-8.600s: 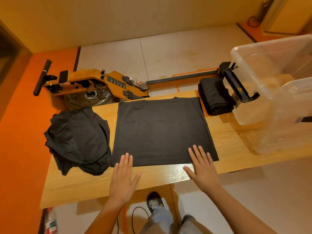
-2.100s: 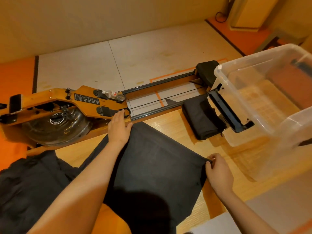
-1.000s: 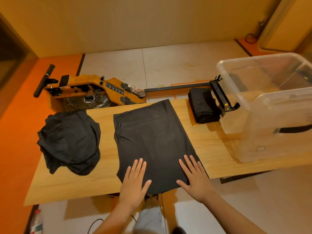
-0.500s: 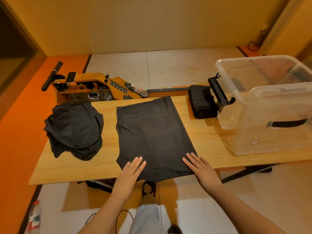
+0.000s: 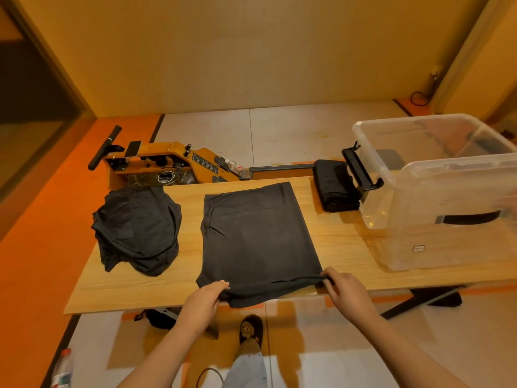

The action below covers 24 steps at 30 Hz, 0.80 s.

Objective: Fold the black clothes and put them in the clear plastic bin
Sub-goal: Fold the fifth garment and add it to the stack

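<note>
- A flat, half-folded black cloth garment (image 5: 257,236) lies in the middle of a pale wooden surface (image 5: 344,242). Its near hem hangs a little over the surface's near edge.
- The left hand (image 5: 205,299) pinches the hem at the garment's near-left corner. The right hand (image 5: 347,291) pinches the raised hem at the near-right corner. The hands are well apart, each clamped on cloth.
- A crumpled heap of black clothes (image 5: 137,228) sits near the surface's left edge, not yet folded.
- A neat folded stack of black cloth (image 5: 335,189) rests at the far edge, just beside a large clear plastic bin (image 5: 461,247) that fills the right end. The bin appears to hold no clothes.
- Beyond the far edge, an orange and black rowing machine (image 5: 167,166) stands on the floor.
- The likely step is lifting the near hem to fold it toward the far edge.
- If a hand grips only the top layer, the layers could slide apart.
- If one hand lifts higher than the other, the fold would skew.
- A backward tug on the overhanging hem could drag the garment off the near edge.
</note>
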Tool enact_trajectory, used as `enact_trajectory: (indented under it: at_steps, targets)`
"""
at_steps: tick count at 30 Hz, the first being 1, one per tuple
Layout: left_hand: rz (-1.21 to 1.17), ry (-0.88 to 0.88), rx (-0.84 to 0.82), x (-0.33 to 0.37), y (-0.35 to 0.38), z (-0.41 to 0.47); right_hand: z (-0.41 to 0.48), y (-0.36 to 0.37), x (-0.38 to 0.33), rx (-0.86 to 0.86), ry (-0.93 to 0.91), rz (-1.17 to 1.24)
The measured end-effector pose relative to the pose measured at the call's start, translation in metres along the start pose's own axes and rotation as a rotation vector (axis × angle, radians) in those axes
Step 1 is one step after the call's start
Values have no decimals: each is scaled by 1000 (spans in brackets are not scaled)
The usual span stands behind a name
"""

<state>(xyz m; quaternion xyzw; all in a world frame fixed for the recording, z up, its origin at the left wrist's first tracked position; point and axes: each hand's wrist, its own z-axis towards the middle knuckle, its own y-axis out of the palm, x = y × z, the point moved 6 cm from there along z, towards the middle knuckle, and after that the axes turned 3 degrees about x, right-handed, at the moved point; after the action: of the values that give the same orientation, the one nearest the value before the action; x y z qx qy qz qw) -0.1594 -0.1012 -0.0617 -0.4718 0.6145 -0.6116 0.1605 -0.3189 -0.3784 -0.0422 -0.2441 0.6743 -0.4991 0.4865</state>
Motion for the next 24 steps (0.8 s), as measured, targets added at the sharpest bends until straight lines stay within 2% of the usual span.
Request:
enact_trajectory:
  at_steps: [2,5,9,13,15,19,24]
  targets:
    - [-77,-40,-8,-3,-9,4,5,-10,-1,18,41,92]
    - [-417,-138,11,-9,-23,11,12,-24,-4,58,97,307]
    - [-656,-225,-22,-8,-37,21,24,-46,-20,104,127,551]
    - [-754,-304,-135,-12,-43,29,47,-55,-25,119,201,687]
    - [-789,-377,-141,-25,-38,37,68,-46,-27,128,246,723]
    - [-827,-562,-197,-49,-12,34,92,18,-14,-57,467,745]
    - [-914,-505,-164,-48,-5,32,91,48,3,-106,584,684]
